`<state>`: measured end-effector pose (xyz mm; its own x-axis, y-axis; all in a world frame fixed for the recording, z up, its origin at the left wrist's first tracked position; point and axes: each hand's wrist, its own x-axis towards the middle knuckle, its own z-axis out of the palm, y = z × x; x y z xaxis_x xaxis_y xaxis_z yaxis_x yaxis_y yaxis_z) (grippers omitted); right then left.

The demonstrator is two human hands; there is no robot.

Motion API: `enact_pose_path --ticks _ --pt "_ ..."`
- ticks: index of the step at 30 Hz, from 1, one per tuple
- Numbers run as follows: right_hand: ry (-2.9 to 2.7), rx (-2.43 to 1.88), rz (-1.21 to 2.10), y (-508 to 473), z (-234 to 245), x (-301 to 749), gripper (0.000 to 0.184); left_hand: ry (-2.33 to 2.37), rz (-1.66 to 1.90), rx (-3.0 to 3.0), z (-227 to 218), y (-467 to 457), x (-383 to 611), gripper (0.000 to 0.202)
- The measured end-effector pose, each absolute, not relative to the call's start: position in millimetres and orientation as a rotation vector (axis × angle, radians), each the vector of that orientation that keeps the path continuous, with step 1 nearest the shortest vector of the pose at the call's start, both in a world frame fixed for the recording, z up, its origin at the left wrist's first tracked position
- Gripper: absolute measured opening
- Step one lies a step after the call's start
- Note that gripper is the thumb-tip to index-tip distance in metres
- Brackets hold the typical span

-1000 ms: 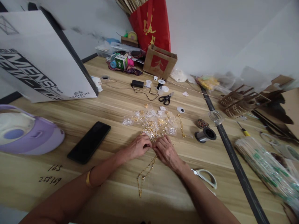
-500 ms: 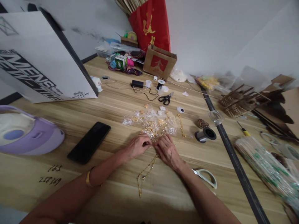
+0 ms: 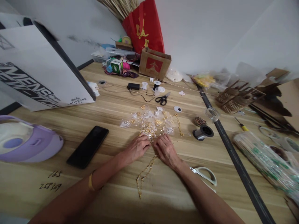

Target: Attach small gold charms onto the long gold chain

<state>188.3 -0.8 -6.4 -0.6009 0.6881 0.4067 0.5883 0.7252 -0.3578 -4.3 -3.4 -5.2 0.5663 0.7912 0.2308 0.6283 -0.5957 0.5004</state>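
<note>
My right hand (image 3: 167,150) is closed, its fingertips pinched on one end of a gold chain (image 3: 146,169). The rest of that chain lies on the table in a long loop below the hand, small charms along it. Just left of it, my left hand (image 3: 138,147) rests with curled fingers at the near edge of a pile of gold and silver jewelry findings (image 3: 149,126). Whatever its fingertips may hold is hidden. A few silver rings (image 3: 150,137) lie between the two hands. Beyond the pile's right side is a short gold chain (image 3: 178,125).
A black phone (image 3: 88,147) lies left of my left arm. White-handled scissors (image 3: 205,174) are beside my right forearm. Black scissors (image 3: 163,99) lie behind the pile, a wire spool (image 3: 203,133) to its right. A large white box (image 3: 46,74) stands at left.
My left hand has turned palm-down, its fingers lowered onto the pile's near edge. The right hand stays on the chain. The whole view has shifted slightly.
</note>
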Motion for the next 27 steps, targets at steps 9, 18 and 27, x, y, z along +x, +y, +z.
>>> enact_pose_path --ticks 9,18,27 --pt "-2.408 -0.971 0.209 -0.5 -7.8 189.7 0.016 1.232 0.599 2.501 -1.6 -9.0 1.5 0.020" --pt "-2.401 -0.979 0.200 -1.5 -6.5 188.8 0.017 1.240 0.581 2.605 -5.4 -8.7 4.5 0.022" --pt "-2.291 -0.965 0.299 -1.3 -6.9 190.1 0.015 1.318 0.994 2.074 2.3 -2.2 4.1 0.011"
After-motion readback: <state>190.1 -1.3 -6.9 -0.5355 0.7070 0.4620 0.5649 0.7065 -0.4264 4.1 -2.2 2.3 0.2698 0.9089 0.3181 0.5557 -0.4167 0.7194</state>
